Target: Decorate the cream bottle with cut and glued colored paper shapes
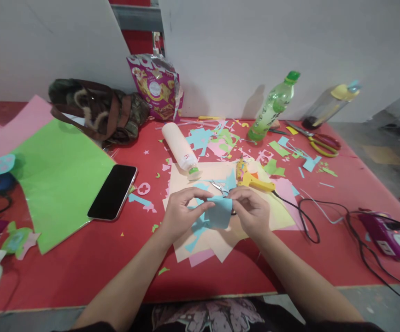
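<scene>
A small piece of light blue paper (pixel 220 215) is held up between both hands over the middle of the table. My left hand (pixel 184 210) pinches its upper left corner between thumb and fingers. At its upper right edge, my right hand (pixel 251 210) has its fingers closed on the same paper. Just behind lie small scissors (pixel 218 186) with their blades spread, their handles partly hidden. Cream paper sheets (pixel 181 182) and blue scraps lie below the hands. A yellow hot glue gun (pixel 260 183) rests beyond my right hand, and a white bottle (pixel 179 147) lies beyond my left.
A black phone (pixel 113 192) lies on green sheet paper (pixel 58 184) to the left. A green drink bottle (pixel 272 108) and large scissors (pixel 319 140) are at the back right. Cables (pixel 350 221) run toward a purple box (pixel 390 235). A camouflage bag (pixel 99 110) stands back left.
</scene>
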Motion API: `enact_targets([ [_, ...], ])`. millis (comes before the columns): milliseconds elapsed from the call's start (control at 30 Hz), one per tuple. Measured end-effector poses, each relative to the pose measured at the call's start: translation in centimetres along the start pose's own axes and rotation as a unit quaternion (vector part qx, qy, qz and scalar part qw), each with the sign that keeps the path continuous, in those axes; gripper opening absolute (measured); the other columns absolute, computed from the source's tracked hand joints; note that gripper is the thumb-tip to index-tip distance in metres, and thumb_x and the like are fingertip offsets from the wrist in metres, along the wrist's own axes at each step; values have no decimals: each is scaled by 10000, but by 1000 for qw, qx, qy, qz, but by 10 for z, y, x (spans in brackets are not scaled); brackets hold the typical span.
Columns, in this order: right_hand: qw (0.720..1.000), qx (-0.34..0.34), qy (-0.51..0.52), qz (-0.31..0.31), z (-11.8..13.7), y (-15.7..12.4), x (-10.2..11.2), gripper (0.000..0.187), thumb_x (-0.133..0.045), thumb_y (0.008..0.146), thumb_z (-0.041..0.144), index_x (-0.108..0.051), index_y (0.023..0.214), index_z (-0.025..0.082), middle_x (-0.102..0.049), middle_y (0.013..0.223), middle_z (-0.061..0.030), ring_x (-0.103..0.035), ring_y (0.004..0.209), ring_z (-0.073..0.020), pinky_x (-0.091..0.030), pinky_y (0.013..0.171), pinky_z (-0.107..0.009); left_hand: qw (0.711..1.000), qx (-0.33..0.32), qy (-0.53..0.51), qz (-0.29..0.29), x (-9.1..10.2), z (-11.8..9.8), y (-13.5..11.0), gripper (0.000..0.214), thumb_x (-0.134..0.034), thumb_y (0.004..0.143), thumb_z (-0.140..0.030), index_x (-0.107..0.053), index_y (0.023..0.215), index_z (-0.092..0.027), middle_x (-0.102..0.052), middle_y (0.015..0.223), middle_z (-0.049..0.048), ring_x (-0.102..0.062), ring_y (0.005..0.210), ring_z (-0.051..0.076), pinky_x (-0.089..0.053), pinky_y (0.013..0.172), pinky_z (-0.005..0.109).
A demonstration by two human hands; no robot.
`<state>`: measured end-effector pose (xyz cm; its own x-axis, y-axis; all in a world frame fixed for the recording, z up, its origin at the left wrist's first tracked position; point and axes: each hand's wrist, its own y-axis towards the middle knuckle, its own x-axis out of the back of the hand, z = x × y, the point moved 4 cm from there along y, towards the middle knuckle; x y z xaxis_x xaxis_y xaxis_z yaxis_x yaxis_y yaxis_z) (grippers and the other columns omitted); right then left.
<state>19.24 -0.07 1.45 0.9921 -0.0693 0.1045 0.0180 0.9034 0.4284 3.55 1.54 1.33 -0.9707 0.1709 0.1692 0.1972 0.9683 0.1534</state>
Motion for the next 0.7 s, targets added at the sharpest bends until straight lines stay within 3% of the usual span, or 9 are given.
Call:
enact_targets([
  [300,998,10,22,66,1,0,-2,57,-462,782,201,-504,819,194,-528,748,-35,-511,547,-105,-459,463,-249,993,86,-79,2,-1,3,0,92,-650,635,-217,-644,718,-177,-667,725,28,-605,660,137,-503,630,260],
  [533,984,13,-65,168,-2,-2,-8,159,-487,744,156,-462,894,204,-509,740,-17,-518,629,-117,-456,529,-237,987,113,-87,67,-9,4,-1,105,-649,644,-241,-638,725,-175,-655,697,23,-603,658,136,-494,615,239],
  [700,977,26,-109,180,1,-2,-10,125,-484,725,128,-465,825,200,-516,665,4,-514,577,-108,-438,495,-217,987,112,-82,85,-11,4,-2,94,-641,650,-248,-631,710,-177,-648,678,23,-593,630,138,-495,597,245],
])
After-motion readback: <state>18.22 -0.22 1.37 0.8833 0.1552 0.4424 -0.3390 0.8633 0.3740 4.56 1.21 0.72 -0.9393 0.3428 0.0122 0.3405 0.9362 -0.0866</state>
